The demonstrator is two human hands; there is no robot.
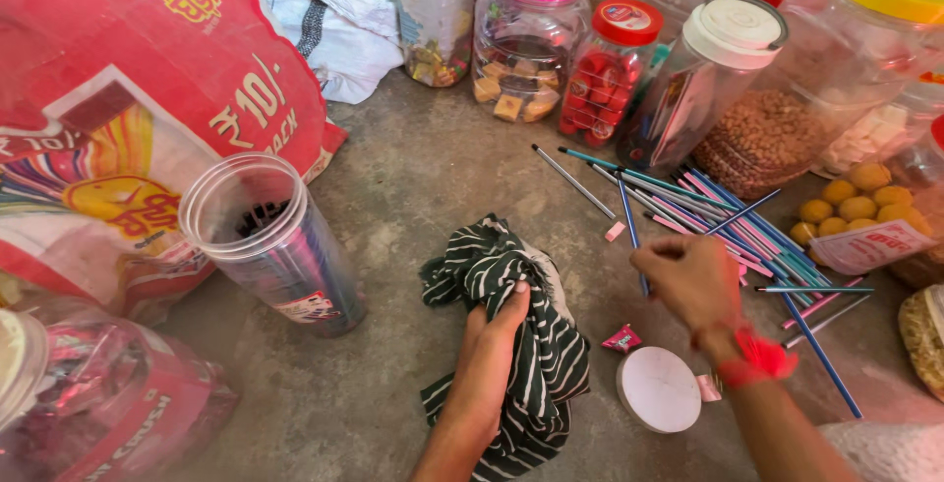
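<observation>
My left hand (489, 359) grips a dark green cloth with white stripes (511, 295), bunched on the grey floor. My right hand (688, 280), with a red thread at the wrist, hovers over a scatter of blue and pink pens (728, 221) and pinches one blue pen (630, 226) between its fingertips. A clear open plastic jar (270, 241) lies tilted to the left of the cloth. Its white round lid (659, 390) rests flat on the floor under my right forearm.
A big red printed bag (128, 98) fills the left. Several lidded plastic jars (526, 34) of sweets and snacks line the back and right. A small pink eraser (615, 232) and a pink wrapped candy (621, 339) lie on the floor. A packet of red sachets (108, 413) sits bottom left.
</observation>
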